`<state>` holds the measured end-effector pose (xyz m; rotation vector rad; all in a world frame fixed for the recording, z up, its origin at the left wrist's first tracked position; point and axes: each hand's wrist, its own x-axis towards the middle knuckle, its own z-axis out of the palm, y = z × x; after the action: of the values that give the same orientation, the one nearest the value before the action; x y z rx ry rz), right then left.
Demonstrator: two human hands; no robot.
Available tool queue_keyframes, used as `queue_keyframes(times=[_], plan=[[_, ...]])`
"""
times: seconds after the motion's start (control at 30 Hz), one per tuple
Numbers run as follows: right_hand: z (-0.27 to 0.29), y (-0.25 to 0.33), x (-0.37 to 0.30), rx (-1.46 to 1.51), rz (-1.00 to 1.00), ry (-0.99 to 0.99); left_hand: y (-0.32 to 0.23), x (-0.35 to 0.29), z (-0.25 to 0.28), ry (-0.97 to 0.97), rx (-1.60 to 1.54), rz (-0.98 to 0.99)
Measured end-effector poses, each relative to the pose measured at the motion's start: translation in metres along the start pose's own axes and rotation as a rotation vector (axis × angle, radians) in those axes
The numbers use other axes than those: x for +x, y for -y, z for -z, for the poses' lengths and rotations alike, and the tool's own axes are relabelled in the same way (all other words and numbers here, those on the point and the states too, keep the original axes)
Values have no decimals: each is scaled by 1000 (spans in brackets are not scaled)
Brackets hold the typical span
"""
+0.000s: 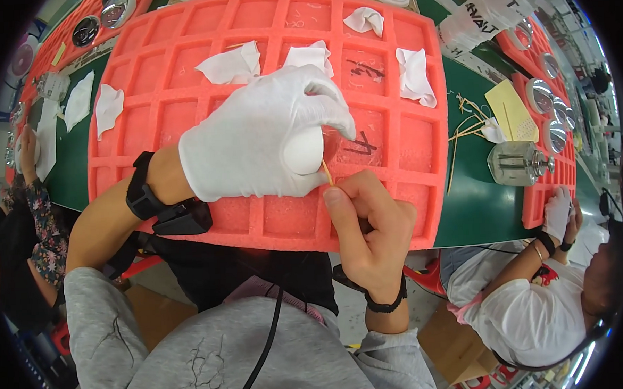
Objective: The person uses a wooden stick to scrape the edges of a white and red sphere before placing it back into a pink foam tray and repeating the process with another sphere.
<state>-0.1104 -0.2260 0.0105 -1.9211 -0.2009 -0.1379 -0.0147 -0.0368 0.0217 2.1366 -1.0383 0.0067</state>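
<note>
My left hand, in a white glove, is closed around a smooth white rounded piece above the tray, with the thumb below and the fingers curled over it. Part of the piece is hidden by the glove. My bare right hand pinches a thin wooden stick between thumb and forefinger. The stick's upper end reaches the right edge of the white piece; its tip is too small to make out. Beneath both hands lies a large pink foam tray divided into square compartments.
Crumpled white cloths lie on the tray. On the green table at right are loose sticks, yellow paper and a glass bottle with a metal top. A co-worker sits at right; another person's hand shows at left.
</note>
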Motion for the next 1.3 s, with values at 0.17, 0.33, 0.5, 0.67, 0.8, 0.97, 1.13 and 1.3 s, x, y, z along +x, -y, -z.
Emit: queue_keyframes(times=[0.17, 0.33, 0.5, 0.67, 0.8, 0.97, 1.13, 1.3], plan=[[1, 2, 2, 16, -23, -4, -1, 1, -3, -21, 9, -5], [3, 5, 5, 49, -49, 14, -3, 2, -5, -17, 29, 4], [5, 4, 6, 47, -46, 61, -7, 1, -3, 4, 102, 34], [3, 2, 6, 92, -94, 45, -5, 3, -5, 28, 91, 68], [-2, 3, 13, 111, -90, 14, -11, 5, -3, 60, 173, 30], [4, 3, 6, 124, -94, 25, -9, 3, -4, -10, 81, 49], [5, 3, 4, 75, -83, 54, -6, 3, -5, -8, 84, 36], [4, 1, 5, 87, -101, 53, -6, 3, -7, -31, 76, 42]])
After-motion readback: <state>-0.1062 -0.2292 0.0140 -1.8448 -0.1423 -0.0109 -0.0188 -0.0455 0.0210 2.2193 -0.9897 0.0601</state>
